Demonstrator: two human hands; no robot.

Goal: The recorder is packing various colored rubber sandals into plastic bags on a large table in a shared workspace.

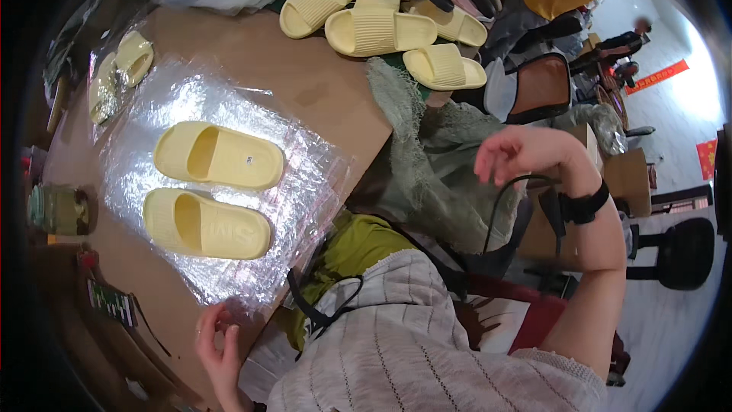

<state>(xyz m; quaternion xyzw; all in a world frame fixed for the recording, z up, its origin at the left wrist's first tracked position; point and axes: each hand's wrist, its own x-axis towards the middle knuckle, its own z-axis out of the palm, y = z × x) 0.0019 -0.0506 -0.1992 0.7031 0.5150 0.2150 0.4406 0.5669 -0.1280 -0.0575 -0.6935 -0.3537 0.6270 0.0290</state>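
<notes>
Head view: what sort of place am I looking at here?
Likely a small footwear packing workshop. A pair of pale yellow slides lies on a stack of clear plastic bags on a brown worktable, and a heap of loose matching slides sits at the far edge. The left hand touches the bags' corner.

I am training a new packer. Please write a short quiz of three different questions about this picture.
1. True or false: the pair of yellow slippers lies on the clear plastic bags.
2. Which hand touches the bags' edge? A) left hand B) right hand
3. Fill in: the right hand is raised, holding ____.

Key: 1 true; 2 A; 3 nothing.
</notes>
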